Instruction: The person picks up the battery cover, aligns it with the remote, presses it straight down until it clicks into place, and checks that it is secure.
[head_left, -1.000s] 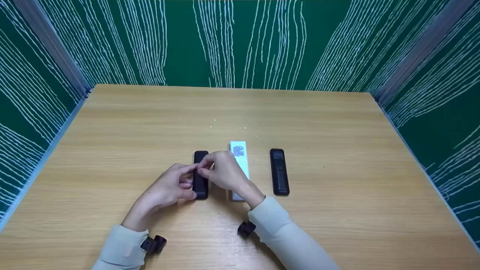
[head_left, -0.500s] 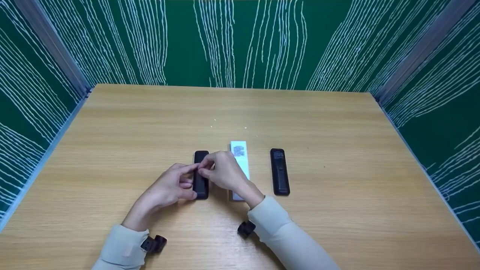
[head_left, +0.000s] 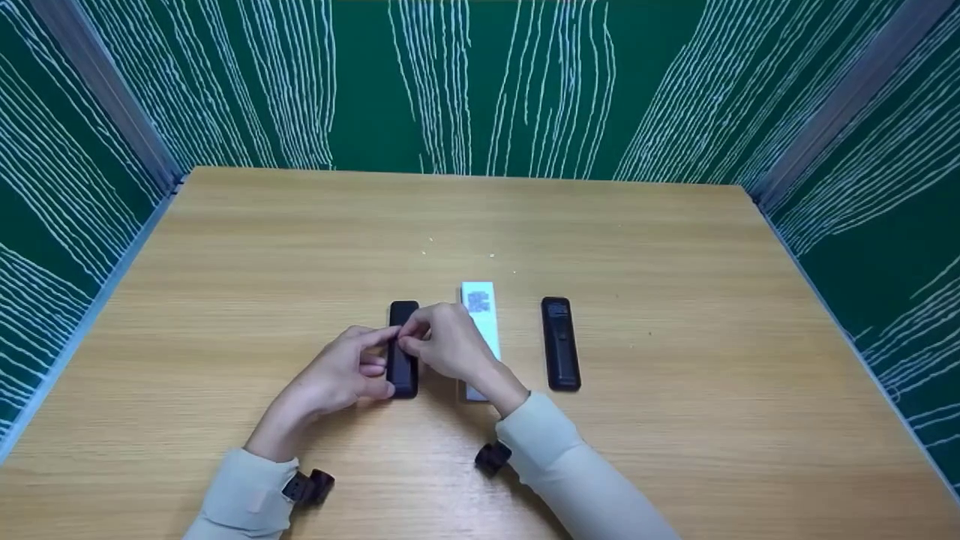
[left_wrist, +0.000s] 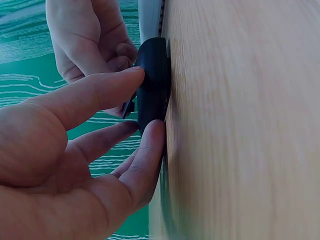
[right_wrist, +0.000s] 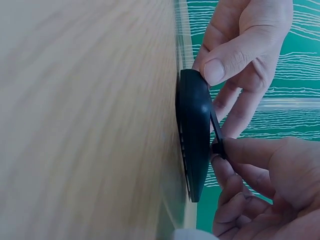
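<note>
A black remote control lies on the table with its back up. My left hand holds it from the left side, the thumb at its near end and fingers along its edge. With thumb and fingers, my right hand pinches the battery cover, which stands tilted up from the remote's back. A gap shows under the raised end of the cover in the right wrist view. The inside of the battery bay is hidden in every view.
Just right of that remote lies a white remote control, partly covered by the right hand and wrist. Farther right is another black remote, back up. Small white specks dot the wooden table, and green patterned panels surround it.
</note>
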